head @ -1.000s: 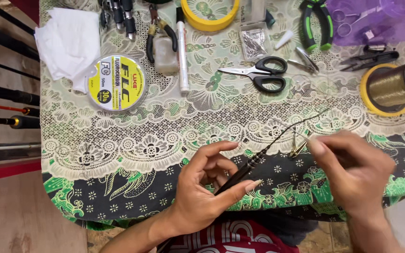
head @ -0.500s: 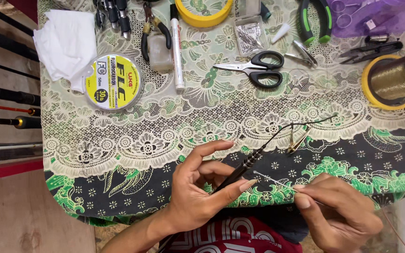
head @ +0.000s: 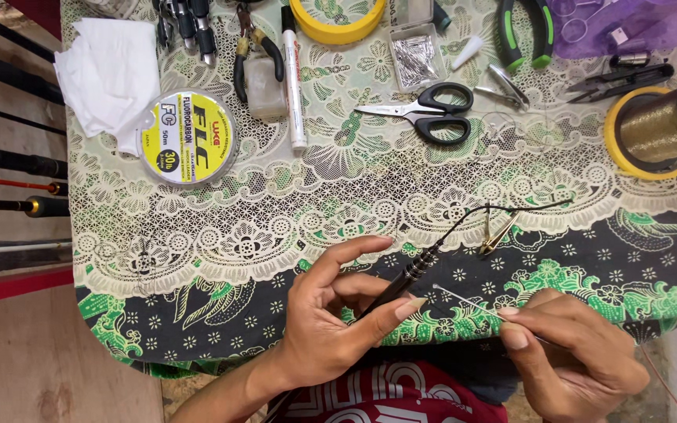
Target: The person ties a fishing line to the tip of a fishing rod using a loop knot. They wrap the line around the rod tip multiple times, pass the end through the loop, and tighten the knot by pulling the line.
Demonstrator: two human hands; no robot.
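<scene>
My left hand (head: pixel 334 313) grips a slim black tool (head: pixel 407 276) near the table's front edge, its thin black wire arm (head: pixel 511 208) curving up and to the right. A small gold clip (head: pixel 497 233) hangs off that arm. My right hand (head: pixel 570 352) pinches a thin pale line (head: pixel 464 301) between thumb and forefinger, just right of the tool. The line runs up-left toward the tool's shaft.
A patterned green, cream and black cloth (head: pixel 276 227) covers the table. On it lie black scissors (head: pixel 425 113), a round yellow line spool (head: pixel 190 137), a gold thread spool (head: pixel 656 125), a white marker (head: pixel 293 74), pliers (head: pixel 523 31), yellow tape (head: pixel 337 17), white tissue (head: pixel 111 74). Rods (head: pixel 13 160) lie at left.
My right hand has dropped from beside the wire arm toward the table's front edge, drawing the thin line down with it. The left hand keeps hold of the black tool.
</scene>
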